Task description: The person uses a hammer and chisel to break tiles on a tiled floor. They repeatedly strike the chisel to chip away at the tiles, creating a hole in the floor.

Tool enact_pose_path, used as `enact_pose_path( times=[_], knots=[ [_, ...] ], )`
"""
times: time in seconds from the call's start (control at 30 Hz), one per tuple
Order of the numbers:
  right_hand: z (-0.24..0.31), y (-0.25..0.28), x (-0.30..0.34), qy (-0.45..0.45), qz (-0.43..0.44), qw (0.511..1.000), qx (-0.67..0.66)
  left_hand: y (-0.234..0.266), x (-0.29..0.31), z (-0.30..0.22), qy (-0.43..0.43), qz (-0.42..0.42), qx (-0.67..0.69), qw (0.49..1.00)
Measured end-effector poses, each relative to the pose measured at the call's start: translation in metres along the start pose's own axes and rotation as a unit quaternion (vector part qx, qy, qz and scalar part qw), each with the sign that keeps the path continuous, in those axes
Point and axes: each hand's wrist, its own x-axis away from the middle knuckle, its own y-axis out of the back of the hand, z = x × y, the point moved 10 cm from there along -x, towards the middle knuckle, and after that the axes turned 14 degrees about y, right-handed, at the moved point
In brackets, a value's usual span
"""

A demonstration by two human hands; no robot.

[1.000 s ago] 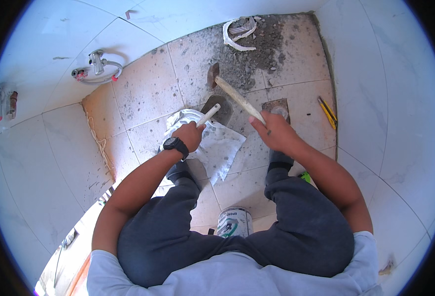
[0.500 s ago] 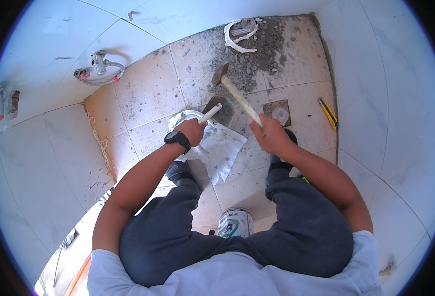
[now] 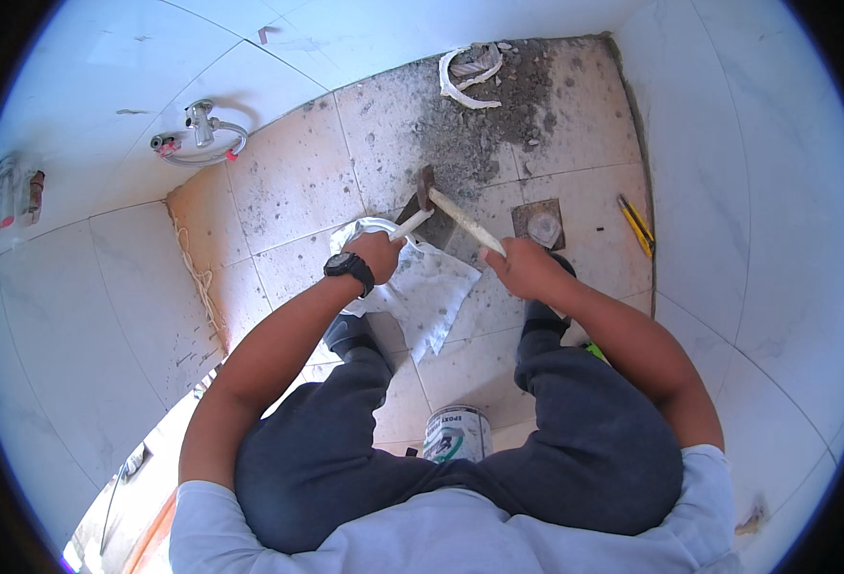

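My left hand (image 3: 380,254) is closed around the pale handle (image 3: 412,225) of what looks like a trowel, its dark grey blade (image 3: 439,230) low over the floor. In my right hand (image 3: 522,266) I grip the light wooden handle of a hammer (image 3: 458,215). The hammer's rusty brown head (image 3: 427,186) is at the free end of the trowel handle; whether they touch I cannot tell. Beneath my left hand lies a crumpled white plastic bag (image 3: 433,292), spotted with grey, partly hidden by that hand.
Grey rubble (image 3: 479,124) and a broken white ring (image 3: 448,84) lie by the far wall. A square floor drain (image 3: 543,225) and a yellow cutter knife (image 3: 636,227) are right. A paint can (image 3: 457,435) stands between my legs. A valve with a hose (image 3: 202,124) sticks out from the left wall.
The hammer head has come down and nearer, onto or close by the trowel's handle end. My left hand with the trowel has stayed almost in place.
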Motion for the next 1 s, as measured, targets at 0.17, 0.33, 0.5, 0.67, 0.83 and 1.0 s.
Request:
enact_pose_path(
  times=[0.17,0.33,0.5,0.67,0.83,1.0],
  knots=[
    [0.0,0.007,0.001,-0.005,-0.045,0.998,-0.05,-0.004,-0.001,0.003,0.013,0.018,0.016,1.0],
    [0.0,-0.004,0.0,0.012,-0.002,1.0,-0.014,-0.001,0.0,0.002,0.001,0.001,0.019,1.0],
    [-0.002,-0.001,0.0,0.014,-0.053,0.998,-0.036,-0.007,-0.002,0.006,0.02,0.02,0.031,0.999],
    [-0.001,0.003,-0.007,0.01,0.013,1.0,-0.007,-0.002,-0.001,0.003,0.004,0.0,0.019,1.0],
    [0.0,0.012,-0.002,-0.015,-0.035,0.999,-0.038,-0.006,-0.002,0.003,0.012,0.025,0.013,1.0],
    [-0.007,0.001,0.002,-0.03,0.027,0.999,0.001,-0.002,-0.002,0.001,0.005,0.006,0.001,1.0]
  ],
)
